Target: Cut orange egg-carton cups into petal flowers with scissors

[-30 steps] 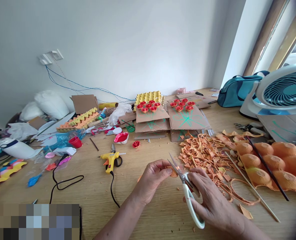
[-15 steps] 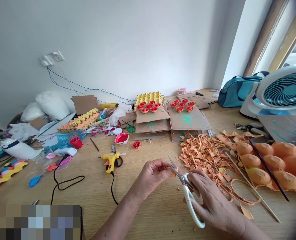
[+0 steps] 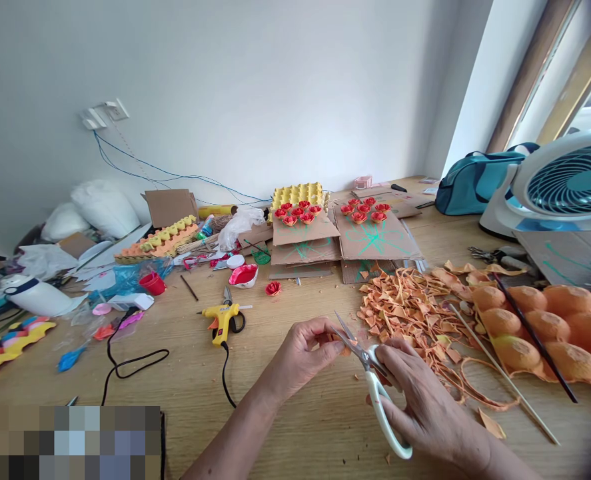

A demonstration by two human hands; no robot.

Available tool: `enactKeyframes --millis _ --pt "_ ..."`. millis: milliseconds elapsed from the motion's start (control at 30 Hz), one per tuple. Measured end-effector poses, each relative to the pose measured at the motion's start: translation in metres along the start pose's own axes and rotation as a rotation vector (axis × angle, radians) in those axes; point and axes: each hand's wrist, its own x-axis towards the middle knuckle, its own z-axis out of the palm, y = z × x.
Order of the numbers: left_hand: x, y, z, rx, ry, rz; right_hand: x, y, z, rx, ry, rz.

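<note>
My right hand [image 3: 420,400] is wrapped round the white handles of a pair of scissors [image 3: 375,387], whose blades point up and left. My left hand [image 3: 305,353] pinches a small orange piece of egg carton [image 3: 344,347] at the blades. Just beyond both hands lies a heap of orange carton scraps [image 3: 405,307].
An orange egg tray [image 3: 540,333] with two thin sticks [image 3: 505,373] across it lies at the right. A yellow glue gun [image 3: 220,320] with a black cord lies at the left. Cardboard sheets with red paper roses [image 3: 360,213] sit behind, a fan [image 3: 565,180] and a teal bag [image 3: 475,180] at far right.
The scissor blades have closed slightly on the orange piece. Both hands stay in nearly the same place.
</note>
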Motion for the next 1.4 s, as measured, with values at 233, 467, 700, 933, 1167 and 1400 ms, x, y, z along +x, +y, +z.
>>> enactKeyframes --millis 233,467,700,933,1167,1400 --pt "-0.001 0.000 -0.008 0.124 -0.023 0.012 -0.001 0.001 0.001 0.004 -0.009 -0.007" --pt "0.000 -0.001 -0.011 0.001 0.059 -0.007 -0.001 -0.002 0.000 0.006 -0.014 -0.019" --pt "0.000 0.006 -0.014 0.148 0.081 0.033 -0.001 -0.003 0.000 0.017 -0.018 -0.011" --pt "0.001 0.000 -0.014 0.000 0.042 0.030 0.000 -0.001 0.001 0.037 -0.050 0.040" --pt "0.004 -0.004 -0.010 -0.246 0.060 -0.070 -0.002 0.006 0.009 0.097 -0.018 0.207" --pt "0.003 -0.009 -0.005 -0.308 -0.008 -0.130 0.001 0.009 0.006 0.393 0.074 0.358"
